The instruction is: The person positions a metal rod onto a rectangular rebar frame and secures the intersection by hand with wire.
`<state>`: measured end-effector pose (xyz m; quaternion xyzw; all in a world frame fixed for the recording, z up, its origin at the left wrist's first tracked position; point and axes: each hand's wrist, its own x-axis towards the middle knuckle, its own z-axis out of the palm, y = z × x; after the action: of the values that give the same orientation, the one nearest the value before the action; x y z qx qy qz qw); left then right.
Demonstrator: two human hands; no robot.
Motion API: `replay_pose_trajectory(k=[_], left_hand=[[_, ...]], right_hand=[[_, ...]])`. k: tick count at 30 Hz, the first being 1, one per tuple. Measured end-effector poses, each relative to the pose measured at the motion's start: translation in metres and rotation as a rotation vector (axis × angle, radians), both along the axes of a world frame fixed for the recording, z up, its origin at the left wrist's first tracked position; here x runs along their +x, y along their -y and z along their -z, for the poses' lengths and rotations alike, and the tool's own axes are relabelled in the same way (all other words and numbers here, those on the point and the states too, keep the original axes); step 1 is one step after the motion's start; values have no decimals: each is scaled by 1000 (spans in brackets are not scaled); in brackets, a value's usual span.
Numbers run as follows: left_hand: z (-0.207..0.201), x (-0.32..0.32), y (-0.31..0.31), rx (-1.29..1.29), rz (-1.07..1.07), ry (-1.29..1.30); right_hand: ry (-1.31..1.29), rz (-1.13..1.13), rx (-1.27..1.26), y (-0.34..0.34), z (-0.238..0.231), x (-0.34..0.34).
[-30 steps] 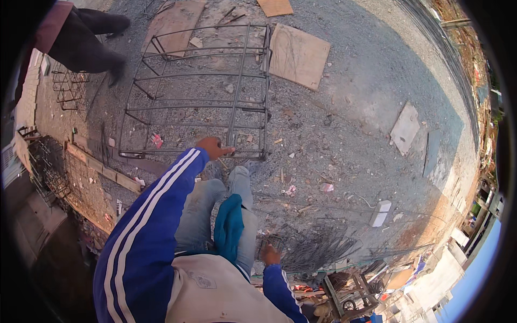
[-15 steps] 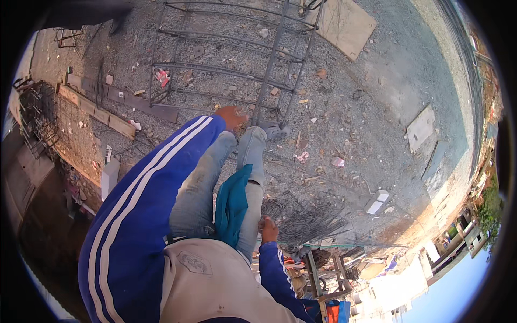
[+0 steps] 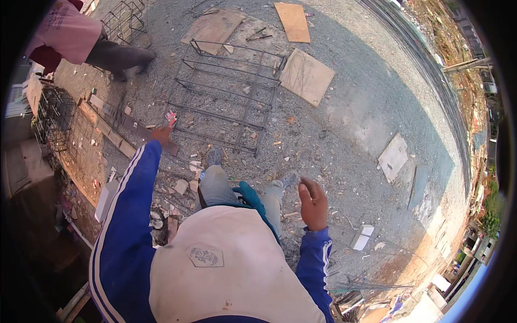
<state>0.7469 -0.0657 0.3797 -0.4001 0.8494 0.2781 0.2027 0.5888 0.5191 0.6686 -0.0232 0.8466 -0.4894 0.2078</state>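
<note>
My left hand (image 3: 161,134) reaches out to the left over the ground, near the lower left corner of a rebar cage (image 3: 254,151). Its fingers look loosely spread, with nothing visible in them. The cage lies flat on the gravel ahead, a long frame of thin dark bars. To the right of my legs, my right hand (image 3: 313,204) hangs in the air. The fingers there are slightly bent and apart, and nothing is held. Between my legs a teal cloth (image 3: 251,197) hangs from my waist. Both hands are clear of the cage.
Another person (image 3: 75,37) in a pink shirt stands at the upper left. Boards (image 3: 307,76) lie beyond the cage, and a pale slab (image 3: 393,157) lies to the right. A white block (image 3: 363,237) rests near my right hand. Rubble and planks (image 3: 107,130) lie on the left.
I have straightened up and my feet have shifted. My left hand has moved left, my right hand forward and outward, opening. The other person shows more fully.
</note>
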Motion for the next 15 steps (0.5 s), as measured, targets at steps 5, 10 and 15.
replay_pose_trajectory(k=[5,10,15], left_hand=[[-33,42,-149,-269,447,41],[-60,38,-309,303,36,254],[-88,7,-363,289,61,307]], right_hand=[[-454,-631,39,-57,-167,-94],[-632,-1035,94,-70,-268,-136],[-817,-1404,238,-39,-307,-157]])
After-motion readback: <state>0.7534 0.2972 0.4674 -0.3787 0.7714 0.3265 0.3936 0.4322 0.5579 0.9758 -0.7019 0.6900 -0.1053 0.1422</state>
